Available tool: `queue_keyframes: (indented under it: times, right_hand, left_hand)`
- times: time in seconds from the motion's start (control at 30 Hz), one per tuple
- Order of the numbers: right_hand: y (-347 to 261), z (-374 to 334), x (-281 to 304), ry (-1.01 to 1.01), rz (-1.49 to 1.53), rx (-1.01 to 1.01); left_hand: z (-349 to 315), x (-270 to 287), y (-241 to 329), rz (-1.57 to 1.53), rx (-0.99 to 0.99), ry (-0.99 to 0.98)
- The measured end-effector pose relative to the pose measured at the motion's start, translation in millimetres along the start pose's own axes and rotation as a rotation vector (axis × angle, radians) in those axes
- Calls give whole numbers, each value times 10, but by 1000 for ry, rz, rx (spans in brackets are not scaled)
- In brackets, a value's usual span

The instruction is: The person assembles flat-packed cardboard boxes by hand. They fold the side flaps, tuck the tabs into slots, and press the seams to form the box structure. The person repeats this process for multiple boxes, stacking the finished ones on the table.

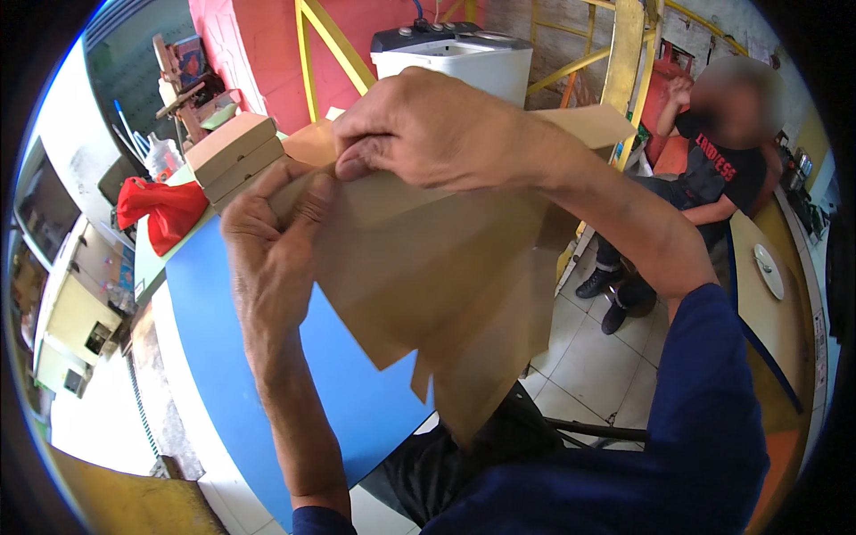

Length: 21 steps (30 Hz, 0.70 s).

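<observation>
Over a blue tabletop (214, 321), left hand (267, 227) beside right hand (446, 129), fingers pinching a creased brown cardboard sheet (446, 267) by its upper edge, brown boxes (236, 156) stacked beyond

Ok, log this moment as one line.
left hand: pinching cardboard edge | right hand: pinching same edge | cardboard: raised, flaps hanging | stacked boxes: beyond left hand

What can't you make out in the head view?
All in the head view:
Cardboard: upper edge, partly covered by the left hand and right hand.
Stacked boxes: insides, hidden by their own sides.
Washing machine: lower part, behind the right hand.
Plate: item on it, too small.
Seated person: face, blurred.
</observation>
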State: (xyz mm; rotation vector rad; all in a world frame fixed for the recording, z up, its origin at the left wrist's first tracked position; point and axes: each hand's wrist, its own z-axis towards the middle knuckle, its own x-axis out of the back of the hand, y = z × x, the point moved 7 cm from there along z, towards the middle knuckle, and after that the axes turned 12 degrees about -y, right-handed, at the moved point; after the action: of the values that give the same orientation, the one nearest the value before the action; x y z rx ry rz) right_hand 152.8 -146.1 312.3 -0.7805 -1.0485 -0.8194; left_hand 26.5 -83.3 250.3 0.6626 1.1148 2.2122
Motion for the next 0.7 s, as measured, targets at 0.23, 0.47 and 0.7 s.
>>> queue_keyframes:
  times: [0.23,0.47,0.7]
  right_hand:
    - [216,-251,230,-89,-83,-90]
    - [1302,-1220,655,-60,46,-540]
    - [657,-1184,970,422,173,32]
  left_hand:
    - [29,255,-60,-13,-85,110]
    - [-168,1591,-294,-94,-179,327]
    - [-58,1435,-368,-215,-163,272]
